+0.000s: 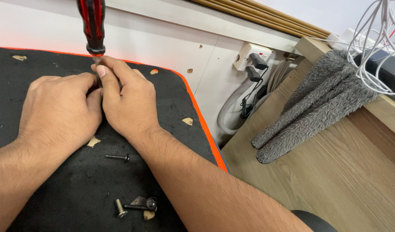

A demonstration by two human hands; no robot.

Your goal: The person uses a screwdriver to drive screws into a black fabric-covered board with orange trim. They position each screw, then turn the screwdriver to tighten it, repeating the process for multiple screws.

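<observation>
At the left of the frame, the left hand [59, 111] is laid knuckles-up on a black mat [29, 73] with an orange edge; its fingers are curled in toward the centre, and what they grip, if anything, cannot be told, since it is hidden under both hands. Just beside it, the right hand [126, 99] is pinched shut around the lower shaft of a red-and-black screwdriver [92, 25], which is held upright at the upper left, seemingly to keep its tip steady on something hidden. Loose screws [118, 157] are left on the mat at lower centre. No packages or labels are seen; a white wall socket [251, 56] is fixed at upper centre-right, and a grey fluffy cloth [309, 107] is draped on a wooden desk [335, 189].
</observation>
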